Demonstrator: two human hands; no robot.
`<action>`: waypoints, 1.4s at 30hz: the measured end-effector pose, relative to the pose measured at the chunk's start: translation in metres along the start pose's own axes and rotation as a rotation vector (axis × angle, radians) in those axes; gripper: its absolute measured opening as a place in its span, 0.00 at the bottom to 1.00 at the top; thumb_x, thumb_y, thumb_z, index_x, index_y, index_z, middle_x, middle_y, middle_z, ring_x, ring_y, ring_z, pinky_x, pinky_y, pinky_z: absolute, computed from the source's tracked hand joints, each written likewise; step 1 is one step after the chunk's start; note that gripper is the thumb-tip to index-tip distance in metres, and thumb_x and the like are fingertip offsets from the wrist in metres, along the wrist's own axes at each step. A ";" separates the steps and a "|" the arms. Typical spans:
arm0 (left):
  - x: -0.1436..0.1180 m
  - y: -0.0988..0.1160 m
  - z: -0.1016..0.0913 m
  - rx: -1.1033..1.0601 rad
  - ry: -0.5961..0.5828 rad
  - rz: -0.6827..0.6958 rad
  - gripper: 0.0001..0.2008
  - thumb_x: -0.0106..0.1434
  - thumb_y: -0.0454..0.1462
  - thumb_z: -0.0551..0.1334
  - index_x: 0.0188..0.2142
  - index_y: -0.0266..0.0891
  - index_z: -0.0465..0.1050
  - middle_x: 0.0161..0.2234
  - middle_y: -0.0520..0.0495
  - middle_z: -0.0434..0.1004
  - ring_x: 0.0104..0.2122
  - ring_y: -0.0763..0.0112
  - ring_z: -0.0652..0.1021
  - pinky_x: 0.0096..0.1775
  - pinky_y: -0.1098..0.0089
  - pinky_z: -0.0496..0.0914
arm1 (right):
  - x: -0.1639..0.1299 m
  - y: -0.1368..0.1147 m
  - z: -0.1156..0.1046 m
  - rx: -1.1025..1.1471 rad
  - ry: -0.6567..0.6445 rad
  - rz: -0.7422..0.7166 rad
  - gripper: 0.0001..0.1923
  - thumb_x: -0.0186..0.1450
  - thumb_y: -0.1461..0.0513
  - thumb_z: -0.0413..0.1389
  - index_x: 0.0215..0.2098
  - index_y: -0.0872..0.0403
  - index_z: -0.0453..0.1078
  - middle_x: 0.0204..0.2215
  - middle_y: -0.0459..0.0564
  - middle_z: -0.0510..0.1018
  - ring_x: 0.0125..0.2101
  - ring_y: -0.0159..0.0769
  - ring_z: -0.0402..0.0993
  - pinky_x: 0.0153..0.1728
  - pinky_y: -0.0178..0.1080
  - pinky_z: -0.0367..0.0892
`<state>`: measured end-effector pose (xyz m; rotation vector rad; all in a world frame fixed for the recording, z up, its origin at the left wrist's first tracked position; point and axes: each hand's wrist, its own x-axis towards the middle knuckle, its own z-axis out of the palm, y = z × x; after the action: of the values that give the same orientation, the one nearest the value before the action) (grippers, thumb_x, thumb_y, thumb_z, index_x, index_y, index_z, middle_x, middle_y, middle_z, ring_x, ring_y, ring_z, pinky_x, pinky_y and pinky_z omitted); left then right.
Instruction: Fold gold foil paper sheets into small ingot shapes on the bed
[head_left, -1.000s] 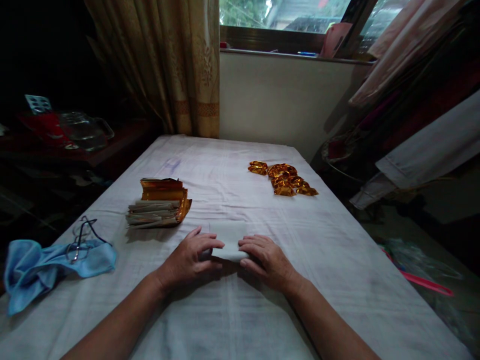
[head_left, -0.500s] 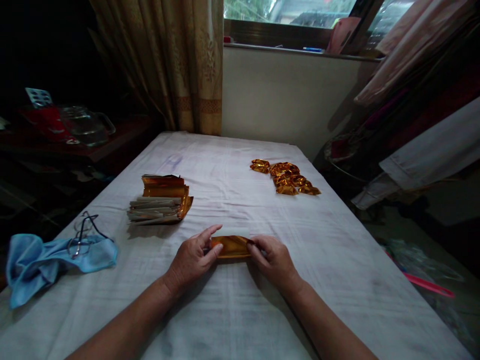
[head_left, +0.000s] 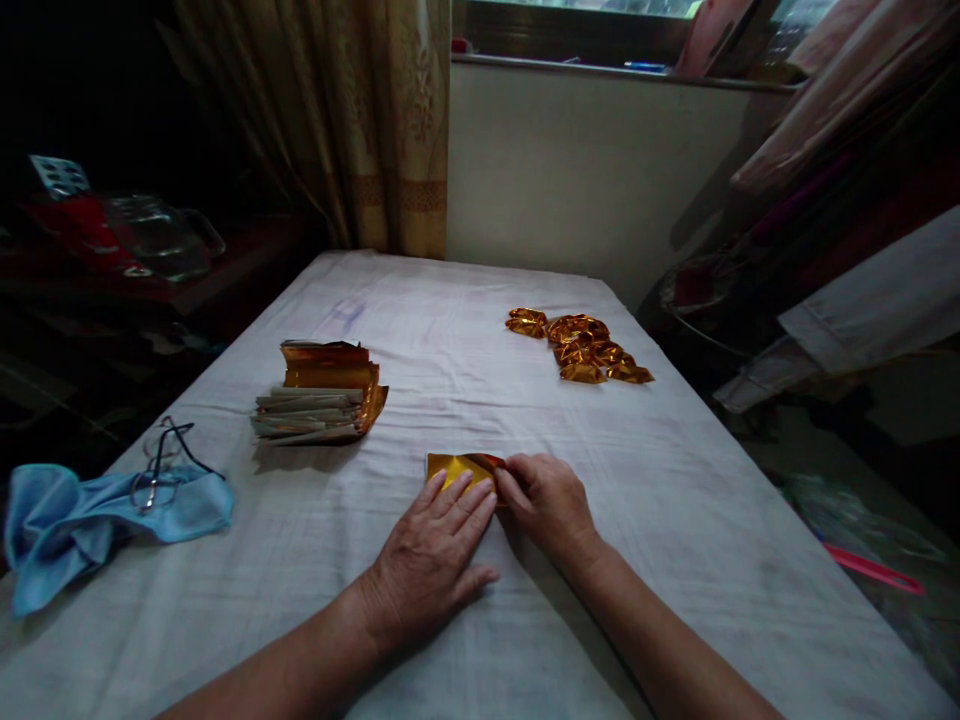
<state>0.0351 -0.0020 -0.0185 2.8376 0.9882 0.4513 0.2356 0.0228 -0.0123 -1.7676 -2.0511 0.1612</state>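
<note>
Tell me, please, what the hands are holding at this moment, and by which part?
A folded gold foil paper on the white cloth. The left hand presses flat on its near part; the right hand pinches its right end.

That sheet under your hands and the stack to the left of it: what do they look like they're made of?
The sheet looks like thin gold foil-faced paper: shiny, with bright glints and flat creases under the left hand and right hand. The stack seems the same stuff, with gold faces on top and dull pale edges, probably plain paper backing. The table cover looks like matte white woven cloth.
</note>
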 end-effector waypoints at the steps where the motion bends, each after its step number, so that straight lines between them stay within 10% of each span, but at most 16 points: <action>1: -0.001 -0.001 0.001 0.003 -0.021 -0.009 0.33 0.69 0.51 0.56 0.68 0.38 0.55 0.65 0.39 0.63 0.66 0.54 0.63 0.66 0.51 0.54 | 0.001 0.001 0.000 0.001 0.011 -0.019 0.11 0.68 0.59 0.55 0.29 0.50 0.75 0.25 0.47 0.78 0.30 0.37 0.73 0.33 0.37 0.57; 42: 0.006 -0.013 -0.006 -0.022 -0.090 -0.022 0.36 0.68 0.53 0.57 0.68 0.38 0.54 0.67 0.44 0.61 0.68 0.55 0.57 0.68 0.53 0.44 | 0.000 0.007 0.012 0.149 0.185 -0.058 0.10 0.66 0.62 0.55 0.46 0.53 0.68 0.36 0.49 0.76 0.38 0.40 0.70 0.41 0.43 0.60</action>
<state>0.0306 0.0119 -0.0141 2.7973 0.9909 0.3276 0.2374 0.0265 -0.0257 -1.5711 -1.9044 0.1253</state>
